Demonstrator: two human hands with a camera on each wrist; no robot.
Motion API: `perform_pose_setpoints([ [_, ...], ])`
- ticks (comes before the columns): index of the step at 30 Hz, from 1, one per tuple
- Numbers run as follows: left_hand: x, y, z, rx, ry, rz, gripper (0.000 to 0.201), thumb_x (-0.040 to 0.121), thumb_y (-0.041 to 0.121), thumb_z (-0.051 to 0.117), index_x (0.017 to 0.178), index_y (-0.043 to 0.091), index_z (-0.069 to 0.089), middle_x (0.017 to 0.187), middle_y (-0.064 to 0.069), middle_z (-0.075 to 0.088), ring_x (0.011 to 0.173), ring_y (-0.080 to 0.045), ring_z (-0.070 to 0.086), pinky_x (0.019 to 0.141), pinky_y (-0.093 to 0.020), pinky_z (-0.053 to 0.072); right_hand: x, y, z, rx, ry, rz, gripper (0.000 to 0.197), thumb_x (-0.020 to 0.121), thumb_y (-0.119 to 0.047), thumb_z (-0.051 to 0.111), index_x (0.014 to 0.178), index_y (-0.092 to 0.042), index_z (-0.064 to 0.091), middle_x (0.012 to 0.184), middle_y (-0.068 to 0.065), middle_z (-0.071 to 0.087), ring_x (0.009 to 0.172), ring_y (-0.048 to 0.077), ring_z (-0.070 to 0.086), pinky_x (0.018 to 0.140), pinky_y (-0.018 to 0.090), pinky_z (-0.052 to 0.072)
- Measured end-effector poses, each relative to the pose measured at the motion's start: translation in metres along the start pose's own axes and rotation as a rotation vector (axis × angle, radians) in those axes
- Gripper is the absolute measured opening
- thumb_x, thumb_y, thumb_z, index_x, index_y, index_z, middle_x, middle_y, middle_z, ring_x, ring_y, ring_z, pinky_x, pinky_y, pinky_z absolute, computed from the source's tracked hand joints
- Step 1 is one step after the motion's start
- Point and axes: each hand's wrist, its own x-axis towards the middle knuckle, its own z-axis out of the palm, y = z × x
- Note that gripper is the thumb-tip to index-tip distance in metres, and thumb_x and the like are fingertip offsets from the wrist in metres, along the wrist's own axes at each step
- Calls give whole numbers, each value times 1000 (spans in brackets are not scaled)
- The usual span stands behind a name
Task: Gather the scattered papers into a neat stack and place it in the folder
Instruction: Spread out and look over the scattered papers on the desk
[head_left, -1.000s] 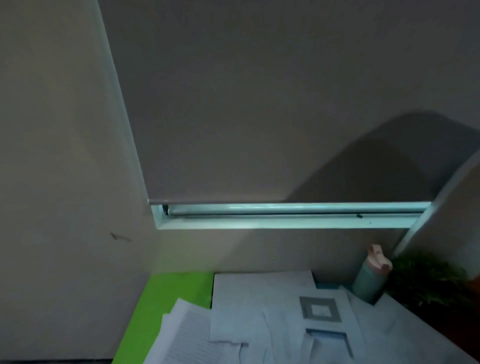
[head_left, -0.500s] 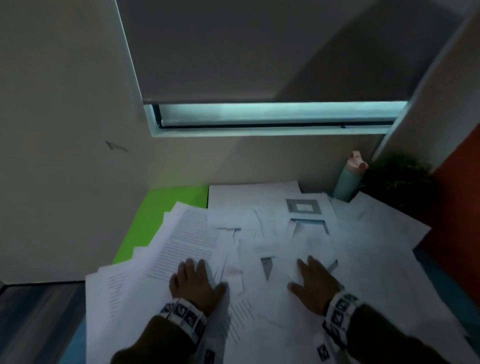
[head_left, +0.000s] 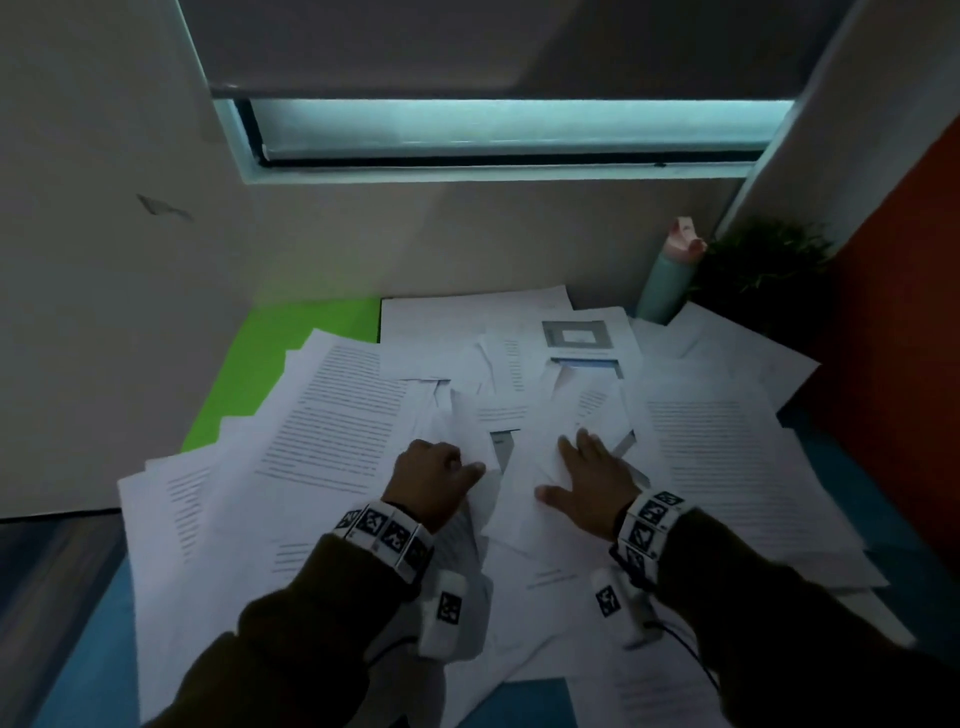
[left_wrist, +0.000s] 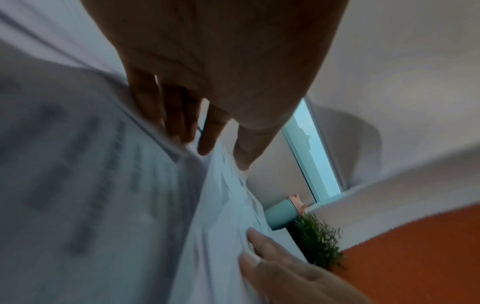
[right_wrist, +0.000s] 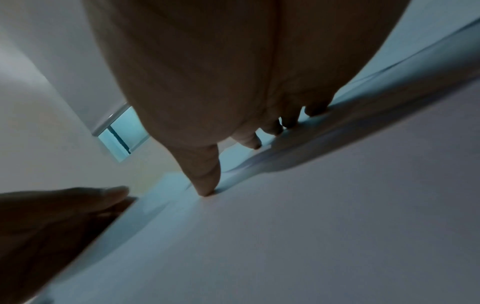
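Note:
Several white printed papers (head_left: 332, 415) lie scattered and overlapping over the desk. A bright green folder (head_left: 291, 353) lies at the back left, partly under the sheets. My left hand (head_left: 441, 457) rests on the middle of the pile, fingers bent down with the tips on paper and the thumb spread right. The left wrist view shows that hand (left_wrist: 207, 152) pressing rumpled sheets (left_wrist: 223, 205), nothing pinched. My right hand (head_left: 576, 467) lies flat with spread fingers on the sheets beside it. In the right wrist view its fingertips (right_wrist: 205, 191) touch a blank sheet (right_wrist: 311, 226).
A teal bottle (head_left: 670, 280) with a pink lid stands at the back right beside a dark green plant (head_left: 763, 270). An orange partition (head_left: 893, 312) bounds the right side and a pale wall (head_left: 104, 312) the left. The blue desk top (head_left: 530, 701) shows near the front edge.
The view has tilted down from the window to the desk. Both hands came onto the pile, and the left hand's fingers have since bent from flat.

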Motion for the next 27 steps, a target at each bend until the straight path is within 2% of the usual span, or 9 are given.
perform_pose_setpoints([
  [1,0,7,0,-124,-30,5,33,87,53,57,81,20,63,97,-10,65,103,-30,62,78,-31,45,0,-1,0,3,-4,-10,92,89,-66,39,154,-17,-4,161,10,-13,149,25,-9,121,45,4],
  [4,-3,17,2,-393,-95,-23,30,93,29,64,116,11,67,110,-7,69,95,-19,64,80,-27,48,-7,-9,0,34,-13,-89,93,88,-67,41,154,-18,-2,161,9,-11,149,23,-8,121,43,3],
  [8,-10,15,11,-508,-125,-81,14,89,20,67,102,17,71,98,-4,74,87,-21,70,78,-32,58,-26,-26,-1,105,-41,-221,87,90,-61,46,154,-19,5,162,5,-4,150,17,-3,122,36,3],
  [11,-14,9,14,-571,-117,-120,27,75,27,73,99,17,75,94,-11,77,86,-33,73,82,-53,60,-36,-30,-9,296,-53,-250,75,91,-55,50,152,-23,20,162,-2,9,148,12,10,120,29,7],
  [13,-12,9,14,-579,-88,-143,36,64,32,72,95,14,75,90,-12,77,84,-33,73,81,-52,60,-35,-16,-23,450,82,-226,64,90,-48,57,145,-20,38,156,0,27,143,16,27,117,27,19],
  [17,-8,10,18,-543,-37,-119,22,73,32,75,86,15,72,83,-9,73,74,-25,69,68,-31,56,-13,58,-57,636,358,51,63,83,-37,71,136,-11,47,144,12,39,131,28,44,110,37,36],
  [20,-2,8,23,-598,-66,-116,15,81,32,78,90,22,72,82,5,72,77,-15,68,62,-25,52,7,124,-76,462,332,392,87,75,-48,74,144,-10,35,146,17,34,130,35,42,107,43,40],
  [24,6,4,25,-636,-119,-171,32,61,29,90,87,17,77,84,-5,79,84,-27,74,81,-44,61,23,162,-72,242,135,536,109,64,-65,73,145,-10,25,142,18,38,126,35,44,101,44,44],
  [27,5,4,26,-641,-123,-189,37,54,27,89,87,13,78,83,-7,79,83,-30,75,84,-49,60,27,158,-68,204,181,558,108,61,-62,77,142,-11,27,138,17,35,125,35,41,96,41,44],
])
